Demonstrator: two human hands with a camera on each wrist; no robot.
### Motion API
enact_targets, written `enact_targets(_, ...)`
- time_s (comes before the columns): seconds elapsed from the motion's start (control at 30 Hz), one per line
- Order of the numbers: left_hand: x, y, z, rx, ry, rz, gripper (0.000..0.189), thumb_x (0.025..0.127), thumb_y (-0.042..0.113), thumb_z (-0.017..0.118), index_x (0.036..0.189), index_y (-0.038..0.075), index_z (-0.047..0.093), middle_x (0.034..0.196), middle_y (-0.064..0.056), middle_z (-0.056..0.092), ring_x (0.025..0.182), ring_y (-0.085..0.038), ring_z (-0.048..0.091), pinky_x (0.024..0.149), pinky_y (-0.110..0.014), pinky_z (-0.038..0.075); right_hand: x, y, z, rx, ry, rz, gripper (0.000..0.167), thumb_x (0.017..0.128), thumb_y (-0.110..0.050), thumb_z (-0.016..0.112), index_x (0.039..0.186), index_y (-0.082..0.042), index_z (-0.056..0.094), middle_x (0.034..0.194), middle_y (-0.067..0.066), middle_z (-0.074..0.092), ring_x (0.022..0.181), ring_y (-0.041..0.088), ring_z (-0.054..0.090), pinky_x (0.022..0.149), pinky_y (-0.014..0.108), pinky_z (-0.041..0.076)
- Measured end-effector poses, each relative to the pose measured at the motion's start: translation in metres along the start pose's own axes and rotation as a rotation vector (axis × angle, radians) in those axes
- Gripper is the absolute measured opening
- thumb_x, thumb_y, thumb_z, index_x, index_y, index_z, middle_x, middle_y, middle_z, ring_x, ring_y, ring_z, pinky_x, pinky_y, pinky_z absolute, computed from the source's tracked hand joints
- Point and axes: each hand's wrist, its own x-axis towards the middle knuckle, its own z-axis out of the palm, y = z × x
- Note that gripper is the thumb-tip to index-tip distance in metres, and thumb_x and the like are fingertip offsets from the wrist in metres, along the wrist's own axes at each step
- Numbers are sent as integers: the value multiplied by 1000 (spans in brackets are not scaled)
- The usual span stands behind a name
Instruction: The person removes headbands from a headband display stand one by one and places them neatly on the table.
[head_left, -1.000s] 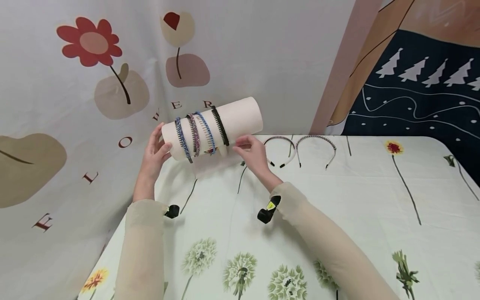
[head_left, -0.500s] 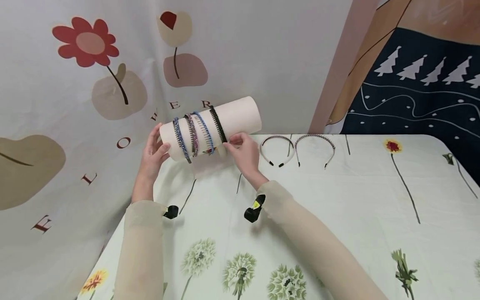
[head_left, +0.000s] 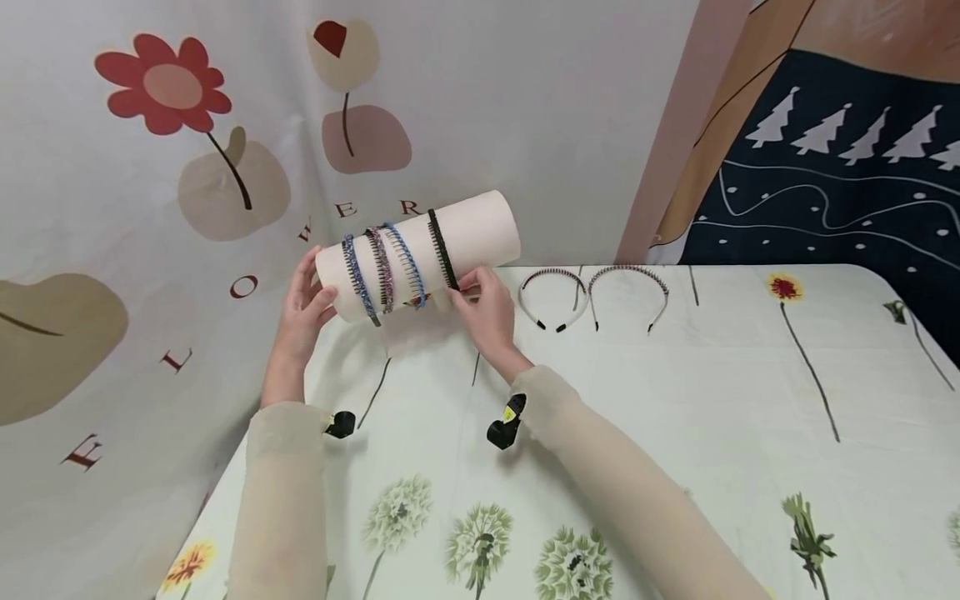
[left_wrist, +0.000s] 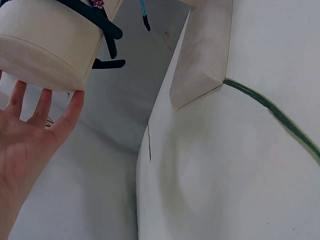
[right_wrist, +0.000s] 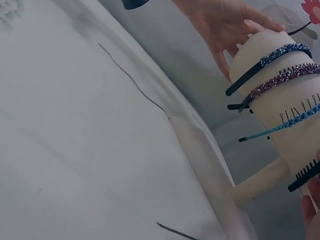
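Observation:
A pale padded headband stand [head_left: 480, 229] lies like a roll on a short post [right_wrist: 262, 182], tilted up to the right. Around it sit a dark blue beaded headband [head_left: 357, 279], a purple beaded headband [head_left: 382, 271], a bright blue headband [head_left: 407, 265] and a black toothed headband [head_left: 442, 250]. My left hand [head_left: 300, 312] holds the stand's left end, thumb in front, spread fingers against the end in the left wrist view. With thumb and fingers my right hand [head_left: 487, 312] pinches the lower end of the black headband; in the right wrist view that hand is mostly cut off.
Two more headbands, a white one [head_left: 555, 300] and a thin toothed one [head_left: 628, 275], lie on the flowered tablecloth [head_left: 720, 358] right of the stand. Behind the stand hangs a printed cloth wall [head_left: 525, 100]. The stand's flat base [left_wrist: 202, 65] rests on the table.
My right hand has moved left to the black headband's lower end and taken hold of it. That headband has shifted slightly right along the stand. My left hand has kept its place.

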Motion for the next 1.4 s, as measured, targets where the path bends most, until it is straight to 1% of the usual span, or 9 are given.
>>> enact_targets(0.13, -3, 3, 0, -12, -13, 8, 67, 99, 21, 59, 156, 35, 27, 164, 8, 25, 141, -15, 38, 92, -17, 49, -3, 2, -5, 75, -8, 1, 15, 91, -16, 72, 96, -5, 62, 100, 8, 70, 95, 20, 71, 82, 29, 58)
enact_targets(0.27, -7, 10, 3, -29, -28, 11, 65, 99, 20, 58, 156, 35, 29, 164, 5, 25, 138, -12, 41, 92, -17, 49, -4, 4, -9, 111, -3, -16, 12, 92, -14, 71, 96, -5, 63, 97, 9, 71, 92, 20, 72, 80, 28, 59)
enact_targets(0.4, -11, 16, 6, -31, -33, 13, 65, 100, 20, 57, 157, 31, 28, 164, 4, 25, 135, -11, 42, 93, -17, 49, -6, 7, -13, 116, -10, -34, 11, 92, -13, 71, 95, -6, 62, 95, 9, 71, 91, 20, 71, 79, 28, 59)
enact_targets(0.5, -12, 18, 7, -21, -31, 13, 66, 100, 20, 58, 157, 30, 27, 164, 4, 25, 136, -12, 42, 93, -17, 49, -8, 10, -15, 112, -17, -41, 11, 92, -13, 70, 95, -7, 62, 95, 8, 70, 91, 20, 71, 78, 28, 59)
enact_targets(0.7, -13, 18, 7, -12, -25, 12, 64, 100, 21, 57, 155, 35, 29, 165, 6, 25, 137, -13, 41, 92, -17, 48, -13, 12, -23, 115, -20, -43, 12, 92, -14, 71, 96, -5, 64, 96, 10, 71, 92, 22, 72, 79, 30, 60)
enact_targets(0.9, -13, 17, 7, -19, -27, 22, 65, 99, 21, 58, 156, 33, 29, 165, 5, 25, 137, -13, 41, 92, -17, 48, -16, 14, -31, 122, -19, -37, 12, 91, -12, 71, 96, -4, 64, 96, 12, 72, 93, 24, 73, 79, 30, 59)
enact_targets(1.13, -13, 18, 8, -26, -25, 29, 65, 99, 20, 58, 157, 30, 28, 164, 3, 26, 130, -8, 45, 91, -17, 49, -19, 19, -38, 134, -17, -46, 12, 91, -12, 72, 95, -4, 63, 95, 12, 72, 92, 25, 73, 78, 31, 60)
enact_targets(1.33, -13, 19, 7, -29, -30, 18, 64, 99, 21, 58, 156, 32, 30, 164, 3, 27, 131, -7, 45, 92, -17, 47, -22, 21, -45, 136, -18, -49, 12, 92, -12, 71, 96, -3, 63, 96, 12, 72, 93, 25, 72, 78, 30, 60)
enact_targets(1.4, -13, 19, 8, -29, -31, 16, 65, 99, 21, 58, 156, 31, 29, 164, 2, 26, 130, -7, 45, 92, -18, 47, -23, 22, -48, 141, -16, -50, 12, 92, -11, 71, 97, -3, 63, 96, 13, 72, 93, 25, 72, 79, 31, 60)
